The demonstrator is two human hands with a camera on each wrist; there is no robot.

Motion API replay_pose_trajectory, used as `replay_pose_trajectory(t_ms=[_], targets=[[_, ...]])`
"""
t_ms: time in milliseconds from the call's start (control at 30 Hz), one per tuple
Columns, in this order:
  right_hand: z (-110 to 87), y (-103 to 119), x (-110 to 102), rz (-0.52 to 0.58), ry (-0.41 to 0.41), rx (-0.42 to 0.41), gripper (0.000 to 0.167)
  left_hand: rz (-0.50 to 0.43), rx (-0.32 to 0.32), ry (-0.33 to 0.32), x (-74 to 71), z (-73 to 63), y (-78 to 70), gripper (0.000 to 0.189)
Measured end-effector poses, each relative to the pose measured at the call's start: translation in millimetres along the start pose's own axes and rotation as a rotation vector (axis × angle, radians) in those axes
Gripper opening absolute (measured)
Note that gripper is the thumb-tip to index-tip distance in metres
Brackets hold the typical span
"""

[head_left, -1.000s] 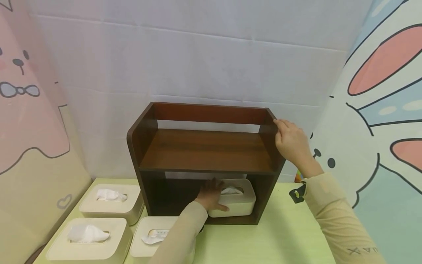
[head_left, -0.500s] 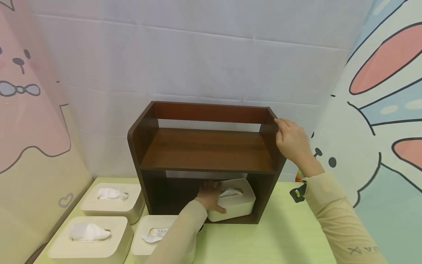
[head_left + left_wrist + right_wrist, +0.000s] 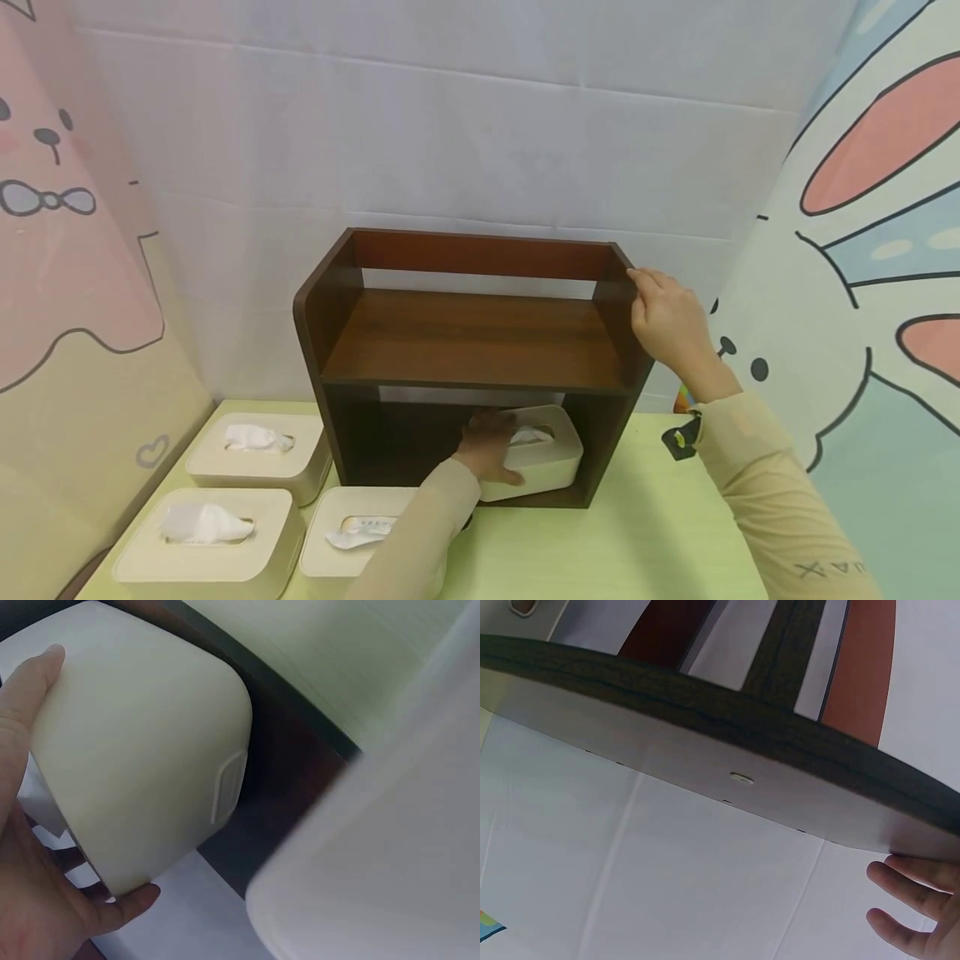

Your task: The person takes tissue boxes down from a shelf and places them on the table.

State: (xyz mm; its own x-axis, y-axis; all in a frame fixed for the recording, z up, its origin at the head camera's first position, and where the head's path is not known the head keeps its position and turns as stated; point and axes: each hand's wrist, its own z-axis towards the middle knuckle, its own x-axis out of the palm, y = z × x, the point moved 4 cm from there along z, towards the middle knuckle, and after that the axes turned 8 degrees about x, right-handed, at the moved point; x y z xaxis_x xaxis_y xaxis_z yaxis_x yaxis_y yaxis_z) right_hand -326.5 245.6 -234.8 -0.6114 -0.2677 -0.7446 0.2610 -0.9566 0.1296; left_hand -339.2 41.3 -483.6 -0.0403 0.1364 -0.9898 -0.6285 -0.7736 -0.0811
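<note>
A dark brown two-tier desktop shelf stands on the table. Inside its lower tier, toward the right, my left hand grips a cream tissue box. The left wrist view shows the thumb on one side of this tissue box and fingertips round another edge. The box sits at a slight angle to the shelf's front. My right hand holds the top of the shelf's right side panel; in the right wrist view, its fingers lie by the panel's outer face, the thumb hidden.
Three more cream tissue boxes stand left of the shelf: one at the back, one in front, and one partly covered by my left sleeve. The light green table extends right of the shelf. Printed curtains enclose both sides.
The tissue box in the lower tier has turned, its left end swinging slightly toward the front. My left hand has shifted a little to the right. The right hand stays on the side panel.
</note>
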Motion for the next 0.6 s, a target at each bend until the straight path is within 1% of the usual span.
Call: replay_pose_trajectory(t_ms=[100, 167, 333, 433, 600], targets=[[0.2, -0.5, 0.0, -0.002, 0.002, -0.001, 0.038, 0.022, -0.035, -0.008, 1.4, 0.9, -2.2, 0.098], [-0.1, -0.4, -0.1, -0.003, 0.007, 0.002, 0.038, 0.025, -0.047, -0.024, 1.7, 1.6, -2.9, 0.098], [-0.1, -0.5, -0.9, -0.001, 0.018, 0.012, 0.038, -0.042, -0.096, -0.027, -1.1, -0.1, -5.1, 0.097], [0.3, -0.6, -1.0, -0.001, 0.018, 0.014, 0.039, -0.058, -0.106, -0.020, -1.0, -1.3, -6.1, 0.097], [1.1, -0.9, 0.2, 0.002, 0.006, 0.008, 0.038, -0.030, -0.105, -0.025, 0.5, -2.7, -6.4, 0.097]])
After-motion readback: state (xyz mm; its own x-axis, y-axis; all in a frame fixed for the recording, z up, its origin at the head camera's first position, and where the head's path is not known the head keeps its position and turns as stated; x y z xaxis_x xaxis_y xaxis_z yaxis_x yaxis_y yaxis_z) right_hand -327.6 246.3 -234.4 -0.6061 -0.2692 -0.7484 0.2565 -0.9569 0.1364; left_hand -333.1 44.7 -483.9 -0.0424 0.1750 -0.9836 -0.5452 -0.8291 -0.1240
